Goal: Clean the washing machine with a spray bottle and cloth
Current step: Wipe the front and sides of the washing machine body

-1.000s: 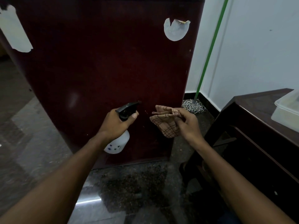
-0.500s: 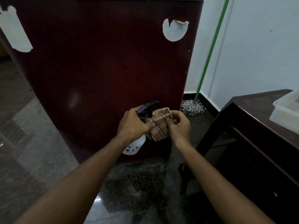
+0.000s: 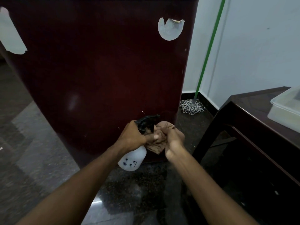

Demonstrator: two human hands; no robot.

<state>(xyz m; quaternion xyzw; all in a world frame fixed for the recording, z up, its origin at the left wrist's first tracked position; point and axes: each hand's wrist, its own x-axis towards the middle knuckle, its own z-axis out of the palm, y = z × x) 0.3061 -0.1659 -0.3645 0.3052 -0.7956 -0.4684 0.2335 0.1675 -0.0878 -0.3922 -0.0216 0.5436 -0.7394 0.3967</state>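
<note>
1. Washing machine side panel, dark maroon, flat metal, is seen filling centre and left of view; its right vertical edge runs down just left of the white wall, its bottom edge meets the floor right behind the hands.
2. Two torn whitish sticker remnants are stuck on the panel: one at upper right, one at the left edge.
3. White plastic spray bottle w/ black trigger head is gripped at the neck by the left hand, fingers curled round it; nozzle is pointed right, toward the cloth, close to the panel's lower right corner.
4. Brown checked cloth is bunched and held by the right hand, fingers curled over it; cloth is touching the bottle's trigger area, and the left thumb is laid against it.
5. Both hands are kept low, just in front of the panel's bottom right corner.
6. Dark speckled stone floor is seen open below the forearms and to the left.
7. Room on the right is narrowed by a dark wooden table, w/ a translucent plastic box on top.
8. Green-handled string mop is leaned in the wall corner, between machine and table.
</note>
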